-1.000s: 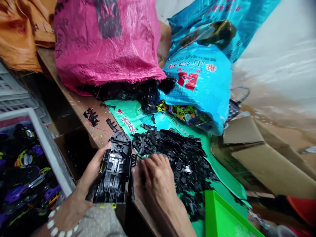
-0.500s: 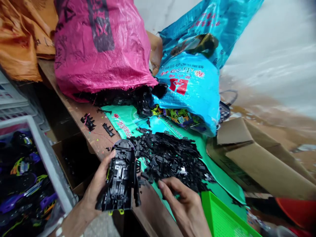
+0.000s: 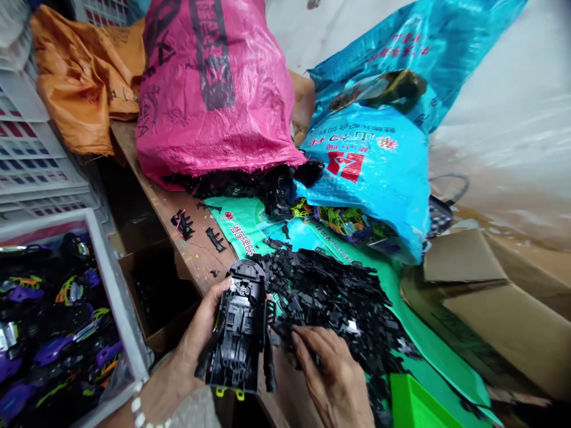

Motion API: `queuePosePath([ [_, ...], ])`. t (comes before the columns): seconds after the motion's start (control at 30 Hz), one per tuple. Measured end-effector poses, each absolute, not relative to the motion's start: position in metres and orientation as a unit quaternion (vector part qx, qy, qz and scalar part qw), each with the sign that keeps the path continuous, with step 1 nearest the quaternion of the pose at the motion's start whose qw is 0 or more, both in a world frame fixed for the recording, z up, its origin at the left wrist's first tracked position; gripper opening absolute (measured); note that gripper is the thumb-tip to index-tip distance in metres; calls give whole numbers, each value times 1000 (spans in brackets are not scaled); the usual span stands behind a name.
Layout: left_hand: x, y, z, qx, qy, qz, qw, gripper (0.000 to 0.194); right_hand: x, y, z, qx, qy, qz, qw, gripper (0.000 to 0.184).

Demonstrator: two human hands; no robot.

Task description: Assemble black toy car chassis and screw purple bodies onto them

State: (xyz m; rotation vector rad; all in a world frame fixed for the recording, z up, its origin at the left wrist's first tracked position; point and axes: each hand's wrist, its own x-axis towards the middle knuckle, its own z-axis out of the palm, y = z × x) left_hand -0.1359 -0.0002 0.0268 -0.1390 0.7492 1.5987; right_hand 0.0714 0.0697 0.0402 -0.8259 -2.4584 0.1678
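Observation:
My left hand is closed round a black plastic toy car body, its hollow side facing up and yellow-green tabs at its near end. My right hand is beside it, over the near edge of a pile of small black plastic parts. Its thumb and fingers are curled together, with black pieces at the fingertips; what is between them is hidden. The pile lies on green sacking spread on the wooden table.
A pink sack and a blue sack spill parts at the back. Left stands a grey crate of colourful toy car pieces. A green tray is near right, a cardboard box beyond it. Two loose black pieces lie left.
The view has swung left, so everything sits further right. My right hand's fingers have drawn closer together at the pile's edge. My left hand keeps its hold on the toy car body.

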Motion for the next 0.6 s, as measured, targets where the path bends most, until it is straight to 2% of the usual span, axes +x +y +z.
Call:
queuePosePath([
  [0.27,-137,-1,28,-53,343,699,625,26,65,75,42,-308,-916,63,250,16],
  [0.43,-146,5,16,-51,322,685,651,28,58,77,49,-296,-922,69,240,15],
  [0.6,-142,-1,32,-72,302,659,685,36,55,76,52,-297,-927,73,219,17],
])
